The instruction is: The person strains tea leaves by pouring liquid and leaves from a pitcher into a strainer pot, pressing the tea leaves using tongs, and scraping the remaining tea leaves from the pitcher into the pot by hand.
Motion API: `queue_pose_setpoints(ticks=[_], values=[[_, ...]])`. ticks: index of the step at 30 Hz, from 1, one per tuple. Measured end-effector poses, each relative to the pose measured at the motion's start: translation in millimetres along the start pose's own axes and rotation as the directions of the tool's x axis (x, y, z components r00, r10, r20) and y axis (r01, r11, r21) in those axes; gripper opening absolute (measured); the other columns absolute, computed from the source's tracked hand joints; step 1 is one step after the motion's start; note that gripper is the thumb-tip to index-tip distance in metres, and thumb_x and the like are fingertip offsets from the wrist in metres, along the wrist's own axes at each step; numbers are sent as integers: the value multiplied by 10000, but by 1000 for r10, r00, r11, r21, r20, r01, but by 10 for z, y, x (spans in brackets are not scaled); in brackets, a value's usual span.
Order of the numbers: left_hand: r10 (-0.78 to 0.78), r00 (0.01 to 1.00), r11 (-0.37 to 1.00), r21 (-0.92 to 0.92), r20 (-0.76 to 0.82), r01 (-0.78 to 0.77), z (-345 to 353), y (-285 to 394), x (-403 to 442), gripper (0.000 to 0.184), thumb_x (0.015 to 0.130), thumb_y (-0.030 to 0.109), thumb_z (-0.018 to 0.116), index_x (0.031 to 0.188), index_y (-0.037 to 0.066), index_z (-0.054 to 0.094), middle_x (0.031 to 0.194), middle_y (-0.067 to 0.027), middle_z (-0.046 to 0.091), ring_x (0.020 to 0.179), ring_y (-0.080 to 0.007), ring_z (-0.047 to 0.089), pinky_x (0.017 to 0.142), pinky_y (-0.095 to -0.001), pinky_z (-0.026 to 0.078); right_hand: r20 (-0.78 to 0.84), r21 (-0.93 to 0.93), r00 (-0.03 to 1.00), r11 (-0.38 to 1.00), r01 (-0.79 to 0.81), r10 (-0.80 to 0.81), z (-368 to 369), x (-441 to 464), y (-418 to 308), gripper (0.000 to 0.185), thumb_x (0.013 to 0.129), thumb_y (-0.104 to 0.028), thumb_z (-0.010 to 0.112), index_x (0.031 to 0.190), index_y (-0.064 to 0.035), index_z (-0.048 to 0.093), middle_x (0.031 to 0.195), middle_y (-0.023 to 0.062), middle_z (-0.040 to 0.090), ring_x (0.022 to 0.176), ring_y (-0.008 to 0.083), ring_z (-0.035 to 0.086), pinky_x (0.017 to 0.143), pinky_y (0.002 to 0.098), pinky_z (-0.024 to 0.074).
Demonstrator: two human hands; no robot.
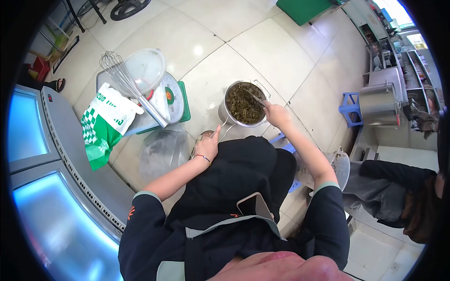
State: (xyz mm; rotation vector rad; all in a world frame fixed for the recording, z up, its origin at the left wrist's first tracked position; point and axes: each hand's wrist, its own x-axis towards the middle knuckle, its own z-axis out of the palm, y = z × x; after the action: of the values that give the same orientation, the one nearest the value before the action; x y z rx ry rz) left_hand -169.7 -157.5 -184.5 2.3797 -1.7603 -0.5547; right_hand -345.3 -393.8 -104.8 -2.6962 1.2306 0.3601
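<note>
A metal pot (223, 114) stands on the tiled floor in front of me, filled with dark, wet, leafy bits that look like tea leaves (243, 105). My right hand (277, 115) is closed around the handle of a stirring utensil (256, 98); its far end is down in the leaves, so its kind does not show. At the pot's near left, my left hand (207, 147) is closed on the thin metal handle (227, 129) that runs from the pot, thumb side up. Just behind that hand sits a small brownish round object (206, 134), partly covered.
Left of the pot, a green scale (186, 100) carries a tray with a whisk (126, 79), a clear lid (147, 70) and a green-white bag (105, 122). A plastic bag (164, 152) lies nearby. Another person (389, 187) is at right, near a steel pot (377, 105) and a blue stool (350, 110).
</note>
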Motion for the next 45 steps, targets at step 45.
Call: queue_pose_setpoints(ticks=[45], values=[[-10,999,998,-62,-32,8,131,-62,36,548,882,234,459,1392,314,273,668,-163,603,588,-337,622,531,-445,503,294,69,945,984,-167,140,-129,32,-264,307,907,-315,445,1045,-50,512,968,195,625,955,354,588,806,467,466]])
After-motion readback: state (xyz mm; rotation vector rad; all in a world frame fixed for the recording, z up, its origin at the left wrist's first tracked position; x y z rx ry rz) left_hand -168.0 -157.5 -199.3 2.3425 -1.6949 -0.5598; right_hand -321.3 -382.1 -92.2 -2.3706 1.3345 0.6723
